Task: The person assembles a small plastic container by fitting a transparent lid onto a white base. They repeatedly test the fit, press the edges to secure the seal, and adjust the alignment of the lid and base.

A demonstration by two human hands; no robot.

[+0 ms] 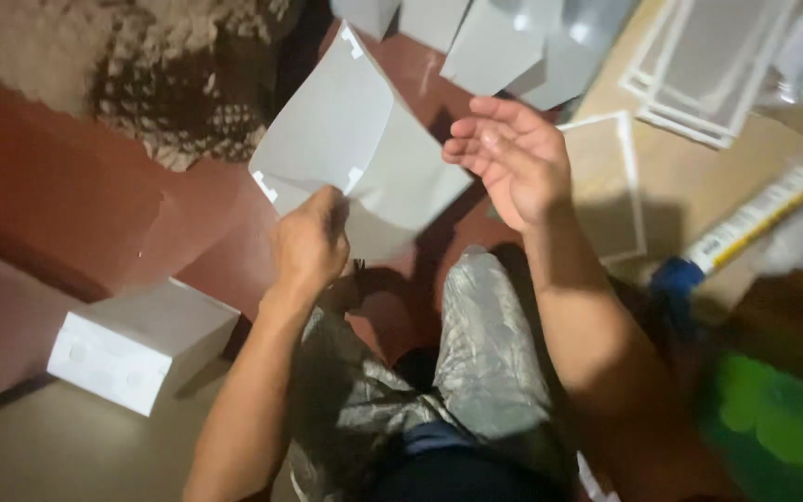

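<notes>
My left hand (310,244) pinches the lower edge of a thin grey plastic sheet (350,130) with small white corner tabs, holding it up and bent over the red-brown floor. My right hand (513,158) hovers just right of the sheet, palm up, fingers slightly curled and apart, holding nothing. My knees in shiny grey trousers (476,344) are below both hands.
More grey sheets (513,37) lie at the top. White-framed panels (708,65) and another framed panel (606,186) rest on a tan board. A long tube (755,218) lies to the right, a white box (137,344) to the lower left, a patterned rug (141,65) at upper left.
</notes>
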